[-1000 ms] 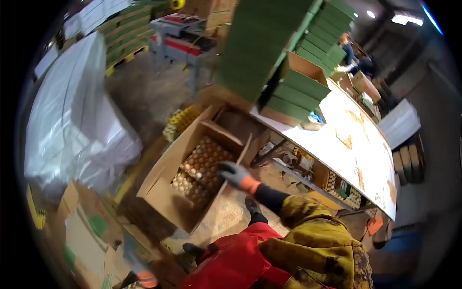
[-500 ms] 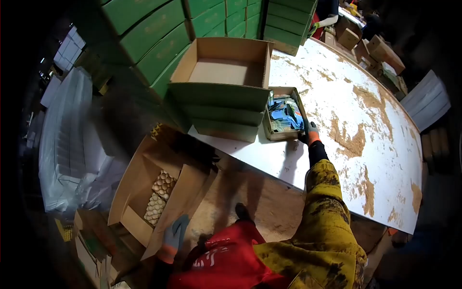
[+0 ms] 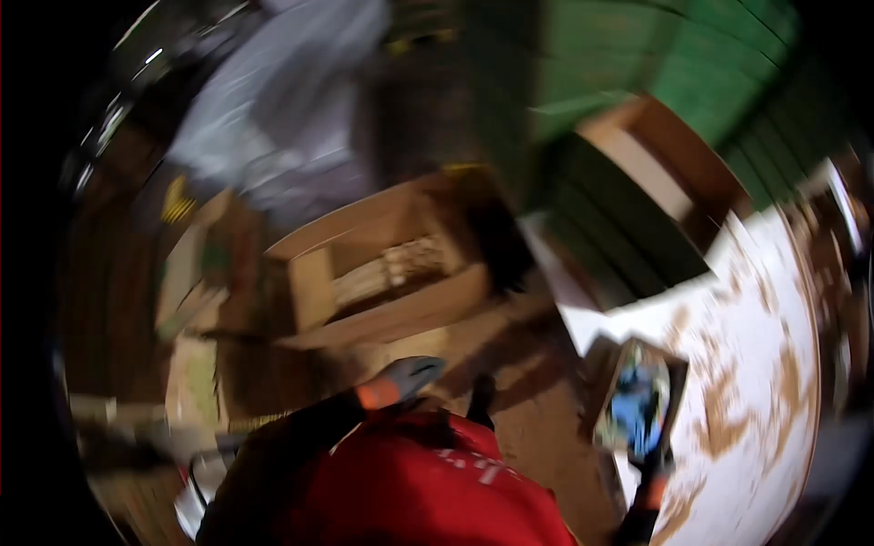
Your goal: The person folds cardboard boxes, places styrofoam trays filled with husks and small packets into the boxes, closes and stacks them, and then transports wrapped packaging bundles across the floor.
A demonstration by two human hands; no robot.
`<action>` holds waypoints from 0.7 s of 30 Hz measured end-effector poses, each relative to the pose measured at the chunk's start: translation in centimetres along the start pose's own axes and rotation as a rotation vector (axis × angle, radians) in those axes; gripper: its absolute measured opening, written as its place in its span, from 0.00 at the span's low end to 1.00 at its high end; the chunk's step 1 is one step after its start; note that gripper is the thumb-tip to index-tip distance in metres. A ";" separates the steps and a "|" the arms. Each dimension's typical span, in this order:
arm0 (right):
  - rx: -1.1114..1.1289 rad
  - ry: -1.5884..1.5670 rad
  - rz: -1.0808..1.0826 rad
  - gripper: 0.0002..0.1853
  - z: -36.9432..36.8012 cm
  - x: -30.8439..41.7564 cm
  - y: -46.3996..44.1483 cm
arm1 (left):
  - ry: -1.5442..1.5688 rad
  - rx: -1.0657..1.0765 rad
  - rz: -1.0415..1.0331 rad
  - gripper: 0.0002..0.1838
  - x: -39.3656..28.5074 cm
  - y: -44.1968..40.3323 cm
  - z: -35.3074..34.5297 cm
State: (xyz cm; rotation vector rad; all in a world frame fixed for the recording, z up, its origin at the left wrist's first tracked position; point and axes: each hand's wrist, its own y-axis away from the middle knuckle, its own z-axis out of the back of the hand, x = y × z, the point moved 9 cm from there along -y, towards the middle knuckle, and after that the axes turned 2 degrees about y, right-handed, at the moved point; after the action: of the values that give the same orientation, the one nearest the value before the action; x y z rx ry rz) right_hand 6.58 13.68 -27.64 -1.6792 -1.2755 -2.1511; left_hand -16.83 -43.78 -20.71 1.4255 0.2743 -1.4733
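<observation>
My right hand (image 3: 654, 464), in a dark glove with an orange cuff, grips the near end of a small cardboard box (image 3: 678, 382). Inside it lie blue and pale packets (image 3: 637, 405). The box is at the edge of the white table (image 3: 756, 364). My left hand (image 3: 407, 378), in a grey glove with an orange cuff, hangs in front of my red apron (image 3: 428, 482), its fingers stretched out and holding nothing. Just beyond it stands a large open carton (image 3: 391, 314) with round, pale egg-like items (image 3: 414, 261) in trays. Motion blurs the view.
Green boxes (image 3: 628, 64) are stacked at the back right, with an open empty carton (image 3: 637, 173) on top of dark green ones. Plastic-wrapped goods (image 3: 273, 109) stand at the back left. Flattened cardboard (image 3: 196, 373) lies left. Brown debris (image 3: 724, 419) is scattered over the table.
My view has swung left, so the table and green boxes now appear farther right. The small box has turned and come nearer the table's edge in my right hand.
</observation>
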 end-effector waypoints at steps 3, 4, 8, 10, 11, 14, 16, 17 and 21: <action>0.155 0.342 -0.041 0.22 -4.5 2.9 6.9 | -0.024 -0.119 -0.149 0.18 2.9 2.8 2.4; 0.326 0.356 -0.092 0.26 -5.6 1.8 8.0 | 0.038 -0.157 -0.119 0.18 4.1 3.3 3.3; 0.460 0.474 0.173 0.19 -25.9 9.3 14.4 | 0.356 -0.271 -0.031 0.17 11.4 6.4 6.3; 0.639 0.563 0.223 0.16 -35.7 9.4 17.4 | 0.165 -0.317 -0.039 0.19 9.9 10.3 11.0; 0.719 0.601 0.250 0.14 -41.1 9.7 20.0 | 0.282 -0.454 -0.161 0.18 12.0 12.6 13.6; 0.836 0.510 0.321 0.16 -55.5 6.8 26.1 | -0.049 -0.771 -0.221 0.17 14.5 22.4 22.4; 1.050 0.567 0.370 0.17 -66.1 4.2 32.6 | 0.072 -1.030 -0.154 0.15 20.7 28.4 27.0; 1.044 0.519 0.288 0.16 -70.9 2.1 35.6 | -0.014 -1.130 -0.134 0.15 21.6 31.6 29.3; 1.264 0.402 0.091 0.15 -89.5 -5.5 52.4 | 0.218 -1.178 -0.021 0.15 28.6 39.6 36.4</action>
State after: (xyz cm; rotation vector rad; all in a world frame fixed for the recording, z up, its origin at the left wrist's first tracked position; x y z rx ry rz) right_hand -27.99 -81.97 -6.72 -0.6933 -1.7396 -1.0073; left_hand -2.42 -102.87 -16.39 0.5883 1.0820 -0.8501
